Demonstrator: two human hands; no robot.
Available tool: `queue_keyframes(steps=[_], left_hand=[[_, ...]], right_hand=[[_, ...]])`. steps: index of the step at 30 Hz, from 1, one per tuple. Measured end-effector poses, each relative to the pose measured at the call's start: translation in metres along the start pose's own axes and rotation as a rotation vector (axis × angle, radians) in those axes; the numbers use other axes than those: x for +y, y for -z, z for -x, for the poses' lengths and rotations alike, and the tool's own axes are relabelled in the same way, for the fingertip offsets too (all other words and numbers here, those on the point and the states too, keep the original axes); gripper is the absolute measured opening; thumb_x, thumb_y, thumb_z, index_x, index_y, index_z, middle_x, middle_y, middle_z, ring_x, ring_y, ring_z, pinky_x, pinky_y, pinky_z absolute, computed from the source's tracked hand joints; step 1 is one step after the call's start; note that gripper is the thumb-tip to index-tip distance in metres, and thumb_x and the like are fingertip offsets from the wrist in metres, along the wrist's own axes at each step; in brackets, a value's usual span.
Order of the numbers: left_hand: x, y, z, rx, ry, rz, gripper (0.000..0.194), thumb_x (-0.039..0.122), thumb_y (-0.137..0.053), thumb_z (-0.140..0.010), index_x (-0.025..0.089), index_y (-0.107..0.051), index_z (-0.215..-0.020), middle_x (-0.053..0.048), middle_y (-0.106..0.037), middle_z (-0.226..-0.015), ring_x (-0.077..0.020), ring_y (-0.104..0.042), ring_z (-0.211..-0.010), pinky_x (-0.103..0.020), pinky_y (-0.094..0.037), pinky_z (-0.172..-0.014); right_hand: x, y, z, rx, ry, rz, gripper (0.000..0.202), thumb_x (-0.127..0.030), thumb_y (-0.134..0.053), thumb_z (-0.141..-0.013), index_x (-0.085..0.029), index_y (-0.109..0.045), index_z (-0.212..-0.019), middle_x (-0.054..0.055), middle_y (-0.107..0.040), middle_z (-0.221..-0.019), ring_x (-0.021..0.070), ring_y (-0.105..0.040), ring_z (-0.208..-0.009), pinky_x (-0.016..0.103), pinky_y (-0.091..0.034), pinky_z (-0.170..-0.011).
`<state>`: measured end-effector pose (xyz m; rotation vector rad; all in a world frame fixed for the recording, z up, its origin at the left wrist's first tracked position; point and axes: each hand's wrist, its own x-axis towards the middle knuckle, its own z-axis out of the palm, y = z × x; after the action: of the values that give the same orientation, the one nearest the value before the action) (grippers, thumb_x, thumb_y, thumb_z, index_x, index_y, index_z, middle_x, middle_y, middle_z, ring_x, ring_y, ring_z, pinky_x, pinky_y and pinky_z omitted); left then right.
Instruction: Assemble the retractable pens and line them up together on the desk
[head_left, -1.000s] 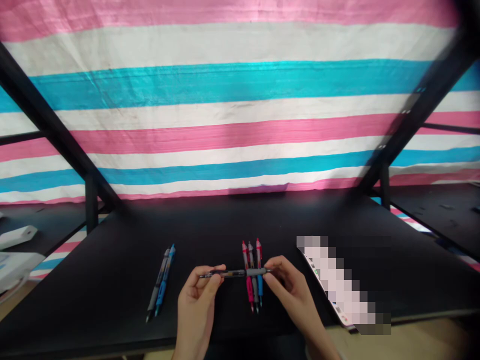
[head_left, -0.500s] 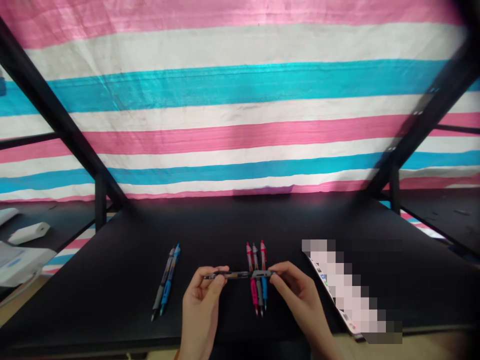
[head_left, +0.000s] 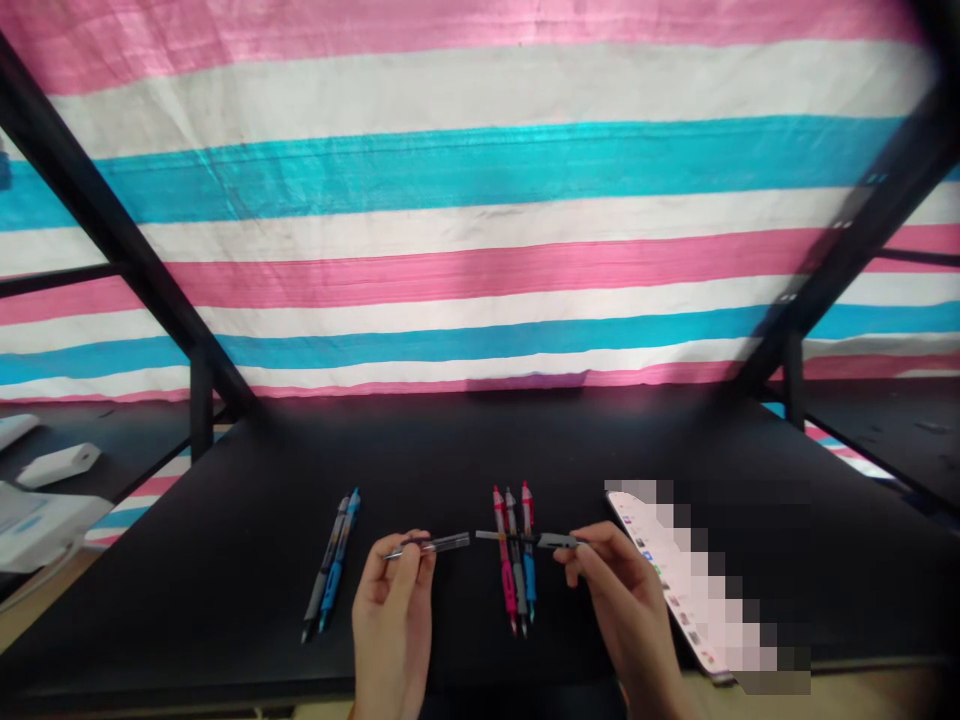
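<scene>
Left hand point(head_left: 394, 610) pinches pen barrel point(head_left: 439, 543); right hand point(head_left: 619, 600) pinches grip section point(head_left: 555, 540), apart.

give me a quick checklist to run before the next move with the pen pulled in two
1. Left hand pinches the dark barrel half: ok.
2. Right hand pinches the grey grip half with its thin refill: ok.
3. The two halves are fully apart, with a gap between them: ok.
4. Spring or other small parts accounted for: cannot tell.
5. Three pens, red, grey and blue-gripped, lie in a row under the halves: ok.
6. Grey and blue pen pair lies apart to the left on the black table: ok.
</scene>
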<state>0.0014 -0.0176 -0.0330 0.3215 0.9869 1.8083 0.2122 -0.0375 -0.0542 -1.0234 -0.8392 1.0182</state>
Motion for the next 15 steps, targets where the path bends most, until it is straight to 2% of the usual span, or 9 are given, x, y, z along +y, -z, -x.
queue_keyframes(steps=[6, 15], left_hand=[[0.0009, 0.0012, 0.0004, 0.008, 0.032, 0.019, 0.041, 0.035, -0.100, -0.048, 0.020, -0.075, -0.076, 0.000, -0.071, -0.080, -0.0101, -0.065, -0.071, -0.022, -0.060, -0.075], [0.0009, 0.0043, 0.0012, -0.052, 0.036, -0.007, 0.034, 0.035, -0.097, -0.057, 0.020, -0.075, -0.079, 0.000, -0.070, -0.081, -0.0104, -0.064, -0.073, -0.021, -0.059, -0.076]], right_hand=[[-0.0007, -0.0002, -0.0018, -0.016, -0.011, -0.106, 0.014, -0.033, -0.079, -0.083, -0.022, -0.075, -0.088, 0.002, -0.072, -0.071, 0.0145, -0.065, -0.065, 0.025, -0.051, -0.070], [-0.0020, 0.0005, 0.0001, -0.020, 0.027, -0.095, 0.008, -0.029, -0.076, -0.083, -0.022, -0.075, -0.088, 0.001, -0.067, -0.068, 0.0173, -0.064, -0.067, 0.030, -0.051, -0.070]])
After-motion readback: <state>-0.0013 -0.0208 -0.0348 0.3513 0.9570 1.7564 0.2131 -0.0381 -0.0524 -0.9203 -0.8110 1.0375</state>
